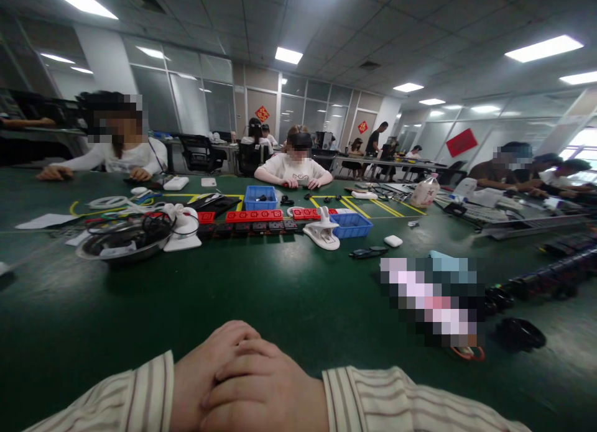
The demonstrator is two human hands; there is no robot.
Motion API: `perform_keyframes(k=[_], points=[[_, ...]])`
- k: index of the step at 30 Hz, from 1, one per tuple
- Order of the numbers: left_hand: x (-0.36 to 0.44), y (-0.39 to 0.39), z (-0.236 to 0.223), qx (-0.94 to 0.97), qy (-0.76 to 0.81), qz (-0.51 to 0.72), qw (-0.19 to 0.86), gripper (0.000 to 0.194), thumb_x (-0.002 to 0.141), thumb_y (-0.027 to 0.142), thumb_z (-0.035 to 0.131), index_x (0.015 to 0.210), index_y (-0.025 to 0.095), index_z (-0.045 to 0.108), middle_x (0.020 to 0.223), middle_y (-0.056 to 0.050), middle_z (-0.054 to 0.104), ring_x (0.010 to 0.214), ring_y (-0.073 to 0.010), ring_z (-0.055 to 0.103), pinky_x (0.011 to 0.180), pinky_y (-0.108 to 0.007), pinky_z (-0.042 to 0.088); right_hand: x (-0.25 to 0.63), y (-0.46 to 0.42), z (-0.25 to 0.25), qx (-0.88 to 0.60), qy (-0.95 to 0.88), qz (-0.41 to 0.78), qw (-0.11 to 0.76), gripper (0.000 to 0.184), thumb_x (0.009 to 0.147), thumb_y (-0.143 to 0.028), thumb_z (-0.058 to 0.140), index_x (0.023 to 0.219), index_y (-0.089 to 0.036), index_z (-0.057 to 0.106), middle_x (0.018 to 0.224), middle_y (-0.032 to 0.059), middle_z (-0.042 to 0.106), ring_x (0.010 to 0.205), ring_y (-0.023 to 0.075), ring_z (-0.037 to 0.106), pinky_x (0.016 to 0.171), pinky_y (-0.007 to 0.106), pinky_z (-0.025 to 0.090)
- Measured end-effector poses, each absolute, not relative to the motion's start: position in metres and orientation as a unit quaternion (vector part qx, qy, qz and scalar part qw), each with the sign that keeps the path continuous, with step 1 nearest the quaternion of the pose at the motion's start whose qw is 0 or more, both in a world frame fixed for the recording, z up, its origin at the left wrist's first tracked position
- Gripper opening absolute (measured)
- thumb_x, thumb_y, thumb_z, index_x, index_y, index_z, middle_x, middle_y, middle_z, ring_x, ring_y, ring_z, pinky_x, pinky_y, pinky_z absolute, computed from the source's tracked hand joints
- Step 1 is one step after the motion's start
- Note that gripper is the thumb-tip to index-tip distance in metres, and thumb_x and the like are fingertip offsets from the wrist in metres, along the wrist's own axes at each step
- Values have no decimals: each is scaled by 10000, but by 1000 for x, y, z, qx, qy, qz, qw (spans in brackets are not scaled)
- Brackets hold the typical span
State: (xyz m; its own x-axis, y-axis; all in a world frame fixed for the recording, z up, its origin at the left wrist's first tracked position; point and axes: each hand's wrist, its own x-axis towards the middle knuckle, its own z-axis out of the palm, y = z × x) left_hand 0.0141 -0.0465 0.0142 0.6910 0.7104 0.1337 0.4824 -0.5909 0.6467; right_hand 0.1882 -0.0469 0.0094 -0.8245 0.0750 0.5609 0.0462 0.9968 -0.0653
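Close to the camera, at the bottom of the head view, my two hands are folded together over the green table [196, 301]. My left hand [196, 376] lies under the other one, its fingers curled and partly hidden. Across it folds my right hand [265, 382], fingers pressed together over the left hand. No object shows in either hand. Striped cuffs cover both wrists. To the right of my hands lies a blurred-out pink and teal item [429, 295], apart from them.
Ahead are a metal bowl [125, 242] with cables, red power strips [254, 216], blue bins [260, 197] and a white clip base [323, 230]. A white case [393, 240] and black coils [517, 334] lie right. Several people [296, 165] sit around the table.
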Motion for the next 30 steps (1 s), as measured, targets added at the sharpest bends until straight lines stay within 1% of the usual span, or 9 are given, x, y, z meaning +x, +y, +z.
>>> perform_keyframes(k=[4,9,12,14,17,22,24,26,30], points=[[10,-42,7,883,281,241,289,766,564,533,737,1217,249,455,1175,-61,498,1085,-304,491,1011,-466,359,188,-50,17,-110,-926,85,351,441,848,-499,523,1157,-196,444,1151,48,594,1130,169,496,1046,346,292],[8,-44,9,890,306,220,259,898,498,741,681,1205,221,489,1102,-81,540,1011,-345,528,988,-529,366,190,-54,25,-224,-869,139,418,719,704,-794,450,1075,-181,498,1000,76,581,910,214,532,850,366,395],[7,-51,10,897,328,223,195,910,525,786,628,1223,222,475,1133,-92,552,1045,-367,514,1048,-604,227,190,-59,26,-280,-851,143,421,785,662,-865,374,996,-173,535,925,69,567,836,215,513,780,366,395],[7,-55,11,902,329,224,168,856,572,754,626,1218,215,468,1138,-99,554,1055,-354,507,1060,-624,157,189,-62,25,-309,-849,123,410,759,659,-864,376,918,-169,537,875,57,554,786,202,498,741,358,388],[10,-60,14,906,333,213,152,699,595,646,685,1114,206,524,1070,-82,568,1001,-312,525,1056,-612,173,189,-65,24,-321,-880,80,341,567,708,-732,514,824,-178,517,818,25,542,754,181,487,738,346,376],[13,-57,22,904,330,194,189,352,630,437,684,864,193,588,907,-45,556,862,-248,529,851,-403,458,192,-66,31,-266,-921,56,281,351,690,-445,675,875,-185,530,868,16,580,815,169,513,729,299,387],[12,-55,22,908,327,180,190,322,588,355,684,864,212,602,918,-24,554,876,-242,531,919,-431,415,194,-63,33,-213,-936,59,275,252,724,-356,617,889,-188,528,921,15,610,862,161,529,759,298,393],[11,-53,21,910,332,168,182,402,521,297,692,913,242,618,986,-14,560,947,-267,530,1036,-525,265,195,-59,30,-140,-950,51,273,162,744,-270,546,883,-191,522,948,-1,639,925,146,541,854,311,382],[10,-53,18,907,340,157,191,575,475,405,731,1025,283,614,1082,-24,565,1050,-310,518,1074,-586,137,195,-51,19,-21,-954,6,299,126,822,-313,501,858,-195,524,936,-13,669,1058,149,524,1087,367,210]])
